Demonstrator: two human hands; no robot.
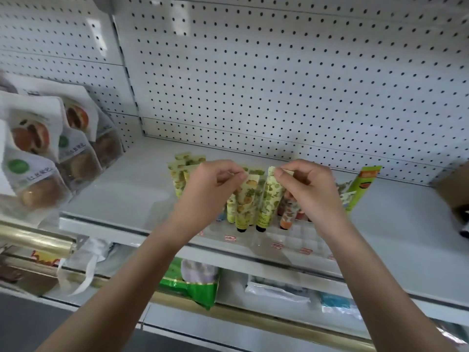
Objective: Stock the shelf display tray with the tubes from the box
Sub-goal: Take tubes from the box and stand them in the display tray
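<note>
A white pegboard (279, 85) dotted with dark holes backs the white metal shelf (127, 189), with a pale glare high on its left panel. Bagged pastries (38, 158) crowd the neighbouring bay at left. Below, a lower shelf (253, 288) holds a green packet (190, 283) and clear wrapped goods. The floor (20, 321) is dark grey.

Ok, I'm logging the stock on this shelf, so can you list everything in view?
yellow tube: one, fruit print, black cap down, tray front
green tube: one, leaf print, beside it
other tubes: several, green, yellow, orange, standing in tray
display tray: one, clear, on white shelf
green carton: one, right of tray
cardboard box: one, brown, far right
pastry bags: several, white, left
left hand: pinches yellow tube's top
right hand: pinches green tube's top
</note>
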